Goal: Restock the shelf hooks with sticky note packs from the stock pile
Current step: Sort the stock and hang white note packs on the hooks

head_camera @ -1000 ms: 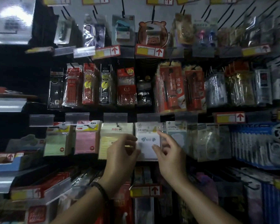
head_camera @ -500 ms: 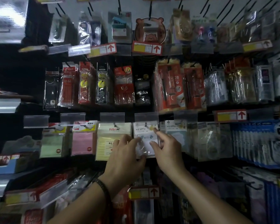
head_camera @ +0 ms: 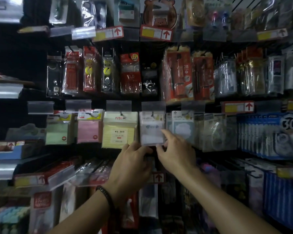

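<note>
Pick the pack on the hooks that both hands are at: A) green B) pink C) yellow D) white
D: the left hand and right hand meet at the bottom edge of the white pack, which hangs just right of the yellow pack.

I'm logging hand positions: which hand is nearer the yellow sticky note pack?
Left. The left hand is just below the yellow sticky note pack; the right hand is farther right, at the white pack.
</note>
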A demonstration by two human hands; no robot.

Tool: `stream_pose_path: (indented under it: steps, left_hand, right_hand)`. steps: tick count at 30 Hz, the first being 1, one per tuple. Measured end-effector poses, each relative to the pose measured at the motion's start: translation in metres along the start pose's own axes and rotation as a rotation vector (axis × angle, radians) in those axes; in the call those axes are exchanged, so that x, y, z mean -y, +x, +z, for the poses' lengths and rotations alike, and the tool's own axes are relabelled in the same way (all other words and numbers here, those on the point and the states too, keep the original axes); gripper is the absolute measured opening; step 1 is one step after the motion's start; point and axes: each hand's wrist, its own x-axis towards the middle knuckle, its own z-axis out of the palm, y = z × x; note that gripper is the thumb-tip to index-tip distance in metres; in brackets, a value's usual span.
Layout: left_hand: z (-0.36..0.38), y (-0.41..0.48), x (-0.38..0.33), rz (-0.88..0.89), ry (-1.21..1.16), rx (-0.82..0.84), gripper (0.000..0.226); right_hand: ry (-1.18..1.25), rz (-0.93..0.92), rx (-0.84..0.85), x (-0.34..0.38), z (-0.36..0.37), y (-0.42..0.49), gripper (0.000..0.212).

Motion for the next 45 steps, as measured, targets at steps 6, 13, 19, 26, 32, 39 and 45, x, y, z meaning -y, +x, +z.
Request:
stream_pose_path:
  steps: [6,13,19,26,32,39,45]
  left_hand:
    - [-0.002,-0.089,0.001,0.035,-0.102,0.052,0.017]
    - [0.056,-0.273,0.016,-0.032,-0.223,0.238,0.002]
    - [0.126,-0.418,0.040,-0.266,-0.217,0.657,0.012]
    - [0.208,-0.510,0.059,-0.507,-0.204,0.989,0.022]
    - [0.273,-0.529,0.078,-0.590,-0.210,0.994,0.023]
    - [0.315,-0.551,0.085,-0.720,-0.282,1.061,0.023]
    - [0.326,-0.547,0.090,-0.736,-0.294,1.021,0.023]
  right_hand:
    - [0.243,-0.157,-0.161,-0.010,0.006,-0.086,0.025]
    - [0.414,-0.045,0.186,-0.042,0.080,-0.275,0.006]
    - [0.383,0.384,0.689,-0.093,0.161,-0.435,0.020]
    - [0.152,0.629,1.087,-0.143,0.257,-0.564,0.012]
    - [-0.091,0.539,1.229,-0.153,0.340,-0.570,0.034]
    - [-0.098,0.662,1.184,-0.157,0.433,-0.595,0.079]
    - [-0.466,0.523,1.109,-0.158,0.457,-0.632,0.108]
